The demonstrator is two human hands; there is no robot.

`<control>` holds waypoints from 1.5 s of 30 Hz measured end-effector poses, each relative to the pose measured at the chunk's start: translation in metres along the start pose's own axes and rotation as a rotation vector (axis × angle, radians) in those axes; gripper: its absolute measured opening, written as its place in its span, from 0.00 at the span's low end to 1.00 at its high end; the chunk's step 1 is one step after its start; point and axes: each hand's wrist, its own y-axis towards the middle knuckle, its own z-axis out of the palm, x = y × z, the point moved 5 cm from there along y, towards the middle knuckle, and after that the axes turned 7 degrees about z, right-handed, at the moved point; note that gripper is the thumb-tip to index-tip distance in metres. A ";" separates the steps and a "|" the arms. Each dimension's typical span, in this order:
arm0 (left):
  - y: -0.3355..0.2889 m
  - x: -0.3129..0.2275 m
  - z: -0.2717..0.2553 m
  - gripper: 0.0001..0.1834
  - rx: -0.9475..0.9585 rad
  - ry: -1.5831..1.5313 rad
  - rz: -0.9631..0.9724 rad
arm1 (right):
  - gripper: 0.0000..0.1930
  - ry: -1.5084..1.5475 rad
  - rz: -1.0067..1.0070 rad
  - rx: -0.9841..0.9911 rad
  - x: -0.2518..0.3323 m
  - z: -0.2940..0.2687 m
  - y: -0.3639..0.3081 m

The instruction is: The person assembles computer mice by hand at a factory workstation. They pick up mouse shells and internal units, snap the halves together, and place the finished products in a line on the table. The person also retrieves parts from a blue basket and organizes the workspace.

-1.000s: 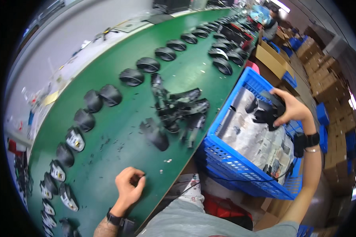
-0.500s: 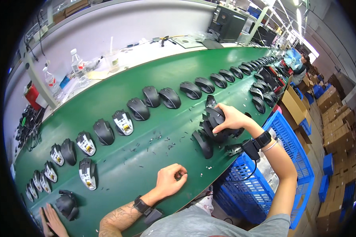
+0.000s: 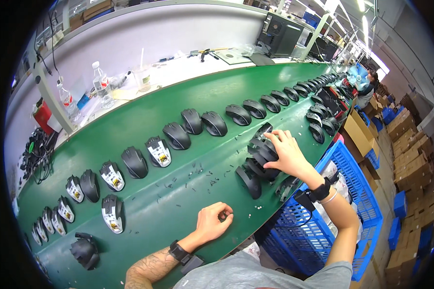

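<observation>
My left hand (image 3: pixel 213 222) rests on the green bench with its fingers curled in. A dark spot shows between thumb and fingers; whether it is a small part or shadow I cannot make out. My right hand (image 3: pixel 290 155) is over a heap of black mouse shells, its thumb and fingertips on either side of one black mouse shell (image 3: pixel 265 151). Another curved black shell (image 3: pixel 249 182) leans at the heap's left edge. Left of my left hand lies a mouse with its white inside exposed (image 3: pixel 112 214). A black mouse part (image 3: pixel 85 251) sits near the lower left.
A long row of mice (image 3: pixel 177 136) runs along the bench, some without their top covers. Small black bits (image 3: pixel 194 168) lie scattered mid-bench. A blue crate (image 3: pixel 299 241) stands against the bench at right. Plastic bottles (image 3: pixel 102 85) stand behind. Another person is at the far end.
The view has shifted slightly. My right hand stays at the heap, its fingers a little more stretched. Another person's hands at the lower left have gone out of view. My left hand keeps its place.
</observation>
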 end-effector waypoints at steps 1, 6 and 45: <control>0.000 0.000 0.000 0.05 0.001 -0.004 -0.001 | 0.39 0.028 0.029 0.043 0.000 -0.001 -0.005; 0.000 0.000 0.002 0.05 0.006 -0.007 0.003 | 0.38 0.161 0.078 0.141 -0.011 0.007 -0.021; 0.065 0.048 -0.161 0.25 -0.258 -0.268 -0.165 | 0.31 1.235 -0.019 -0.302 0.165 0.074 0.035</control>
